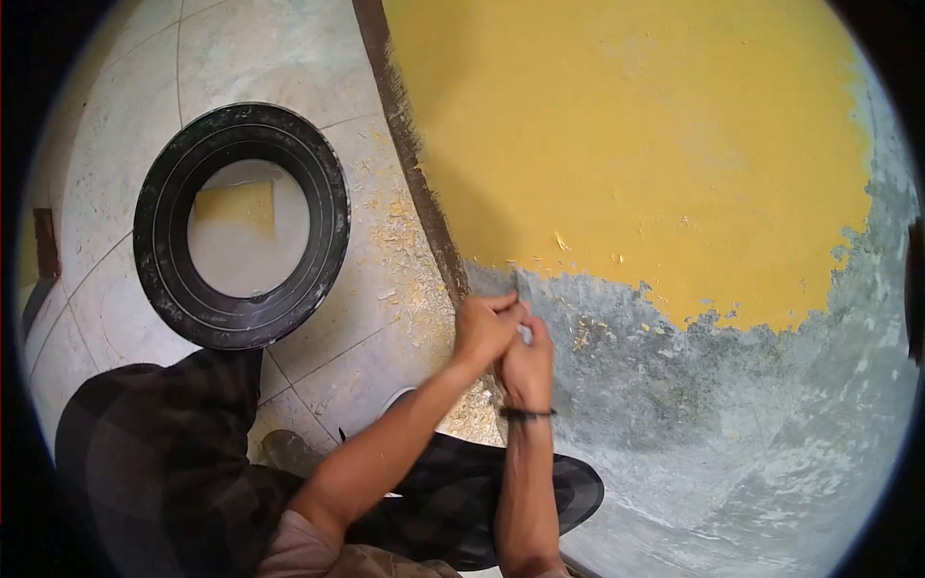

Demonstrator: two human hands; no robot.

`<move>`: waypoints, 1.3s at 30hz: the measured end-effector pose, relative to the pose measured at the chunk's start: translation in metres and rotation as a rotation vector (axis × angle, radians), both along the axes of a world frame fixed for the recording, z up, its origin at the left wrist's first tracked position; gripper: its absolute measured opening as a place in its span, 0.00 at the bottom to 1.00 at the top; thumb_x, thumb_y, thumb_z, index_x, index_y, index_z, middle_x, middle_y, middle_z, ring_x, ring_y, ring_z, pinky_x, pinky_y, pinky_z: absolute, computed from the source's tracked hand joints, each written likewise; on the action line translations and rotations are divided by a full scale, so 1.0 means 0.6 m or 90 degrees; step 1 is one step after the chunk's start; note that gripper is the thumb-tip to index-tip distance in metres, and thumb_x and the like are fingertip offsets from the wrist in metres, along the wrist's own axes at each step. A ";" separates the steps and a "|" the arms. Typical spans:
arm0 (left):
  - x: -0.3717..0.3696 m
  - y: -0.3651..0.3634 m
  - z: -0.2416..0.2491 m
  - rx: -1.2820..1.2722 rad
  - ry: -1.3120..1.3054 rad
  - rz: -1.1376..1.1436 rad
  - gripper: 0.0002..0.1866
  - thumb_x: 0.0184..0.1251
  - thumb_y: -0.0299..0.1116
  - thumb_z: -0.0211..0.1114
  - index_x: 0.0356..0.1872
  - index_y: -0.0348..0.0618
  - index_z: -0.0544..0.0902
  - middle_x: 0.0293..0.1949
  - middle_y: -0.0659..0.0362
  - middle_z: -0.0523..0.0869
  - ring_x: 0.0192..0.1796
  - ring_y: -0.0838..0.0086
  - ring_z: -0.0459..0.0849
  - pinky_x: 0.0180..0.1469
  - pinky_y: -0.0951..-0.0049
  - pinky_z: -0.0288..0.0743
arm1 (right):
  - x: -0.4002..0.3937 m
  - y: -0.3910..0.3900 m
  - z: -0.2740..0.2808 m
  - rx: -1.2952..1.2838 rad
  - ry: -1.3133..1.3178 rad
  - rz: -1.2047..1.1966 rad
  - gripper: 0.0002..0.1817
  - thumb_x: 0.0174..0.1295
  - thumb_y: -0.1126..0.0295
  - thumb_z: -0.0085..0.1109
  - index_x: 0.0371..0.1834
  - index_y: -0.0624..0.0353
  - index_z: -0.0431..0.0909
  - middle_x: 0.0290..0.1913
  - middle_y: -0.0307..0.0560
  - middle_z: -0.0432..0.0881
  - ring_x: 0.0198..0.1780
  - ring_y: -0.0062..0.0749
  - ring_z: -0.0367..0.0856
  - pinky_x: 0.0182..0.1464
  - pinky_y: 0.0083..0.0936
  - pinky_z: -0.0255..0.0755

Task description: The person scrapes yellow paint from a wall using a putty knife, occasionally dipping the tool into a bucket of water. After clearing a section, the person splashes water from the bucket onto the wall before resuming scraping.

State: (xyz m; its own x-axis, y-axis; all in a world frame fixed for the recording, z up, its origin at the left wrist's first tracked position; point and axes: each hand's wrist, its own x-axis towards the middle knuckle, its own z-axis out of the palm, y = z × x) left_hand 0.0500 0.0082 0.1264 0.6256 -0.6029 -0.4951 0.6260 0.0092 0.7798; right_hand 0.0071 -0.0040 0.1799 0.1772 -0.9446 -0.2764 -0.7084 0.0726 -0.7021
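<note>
My left hand [485, 329] and my right hand [528, 368], with a dark band at its wrist, are close together low on the wall. Both are closed around a scraper [517, 281], of which only a thin narrow blade shows above the fingers. Its tip meets the lower edge of the yellow paint [636, 154]. Below that ragged edge the wall is bare grey [626, 385]. Small yellow flakes cling along the border. The scraper's handle is hidden in my hands.
A black bucket [241, 328] of pale liquid stands on the tiled floor [260, 48] at left; a yellow patch in it may be a reflection. Paint shavings [409, 241] litter the floor along the brown wall base [409, 144]. My bent legs are below.
</note>
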 end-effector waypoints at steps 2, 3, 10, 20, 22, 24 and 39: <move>-0.017 -0.007 0.018 0.013 -0.039 -0.002 0.11 0.58 0.35 0.69 0.33 0.36 0.86 0.26 0.51 0.84 0.30 0.76 0.80 0.33 0.74 0.72 | 0.002 -0.005 0.043 0.079 -0.021 -0.063 0.09 0.64 0.67 0.55 0.42 0.61 0.73 0.20 0.42 0.74 0.12 0.20 0.66 0.11 0.22 0.53; -0.020 -0.010 0.026 0.025 -0.082 0.007 0.11 0.58 0.35 0.68 0.33 0.34 0.86 0.27 0.52 0.84 0.31 0.75 0.81 0.35 0.75 0.72 | 0.008 -0.009 0.059 0.156 -0.045 -0.114 0.09 0.64 0.68 0.54 0.42 0.61 0.72 0.19 0.41 0.74 0.12 0.20 0.66 0.11 0.22 0.53; 0.005 0.000 -0.012 0.023 -0.047 -0.069 0.16 0.60 0.42 0.67 0.36 0.36 0.86 0.30 0.47 0.84 0.33 0.56 0.84 0.37 0.66 0.75 | 0.028 0.001 0.039 0.200 -0.036 -0.098 0.08 0.64 0.73 0.49 0.45 0.60 0.70 0.16 0.38 0.71 0.10 0.17 0.62 0.10 0.19 0.48; 0.004 -0.004 -0.015 -0.136 0.707 -0.075 0.23 0.61 0.55 0.65 0.34 0.41 0.81 0.25 0.63 0.79 0.24 0.78 0.75 0.24 0.78 0.67 | 0.013 -0.004 0.044 0.215 -0.021 -0.086 0.10 0.65 0.75 0.47 0.49 0.58 0.68 0.19 0.38 0.70 0.10 0.16 0.59 0.09 0.18 0.46; 0.001 -0.005 -0.038 -0.231 0.809 -0.176 0.24 0.62 0.56 0.63 0.37 0.42 0.80 0.28 0.61 0.80 0.25 0.78 0.75 0.27 0.79 0.70 | 0.012 -0.003 0.046 0.236 -0.049 -0.097 0.10 0.65 0.75 0.47 0.49 0.58 0.68 0.19 0.38 0.69 0.10 0.16 0.59 0.09 0.17 0.46; -0.002 -0.012 -0.053 -0.324 0.854 -0.216 0.25 0.64 0.58 0.59 0.35 0.41 0.79 0.30 0.59 0.80 0.30 0.73 0.78 0.33 0.74 0.73 | 0.018 0.000 0.047 0.226 -0.039 -0.091 0.10 0.65 0.75 0.46 0.48 0.58 0.67 0.20 0.38 0.69 0.10 0.16 0.59 0.09 0.17 0.47; -0.008 -0.034 -0.067 -0.319 0.799 -0.199 0.23 0.64 0.56 0.60 0.37 0.42 0.78 0.28 0.57 0.79 0.29 0.68 0.78 0.35 0.68 0.73 | 0.012 0.006 0.024 -0.095 0.231 0.162 0.11 0.62 0.74 0.49 0.47 0.67 0.70 0.36 0.50 0.79 0.38 0.32 0.78 0.41 0.25 0.71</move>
State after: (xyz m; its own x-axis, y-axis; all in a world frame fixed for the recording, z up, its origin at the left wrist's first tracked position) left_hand 0.0452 -0.0120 0.0862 -0.2649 -0.9124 -0.3119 0.9263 -0.1509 -0.3454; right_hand 0.0141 -0.0001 0.1941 0.3250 -0.9178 -0.2280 -0.8921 -0.2176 -0.3959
